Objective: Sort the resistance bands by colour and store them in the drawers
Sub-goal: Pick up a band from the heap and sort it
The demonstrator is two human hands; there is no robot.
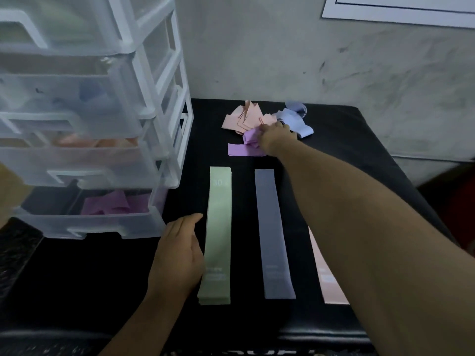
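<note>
- Open bottom drawer [90, 226] holds purple bands [113, 204]; drawer above [77, 163] holds pink bands [102, 143].
- Right grip [276, 140] clutches a purple band [250, 138] far back on the counter [347, 140].
- Left grip [180, 253], released, rests beside the green band [218, 235].

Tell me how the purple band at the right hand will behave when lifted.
Probably floppy: the purple band lies bunched and folded where the right hand grips it, so it should drape. Likely light, being thin and flat like the green band. It may drag the pink bands beside it.
</note>
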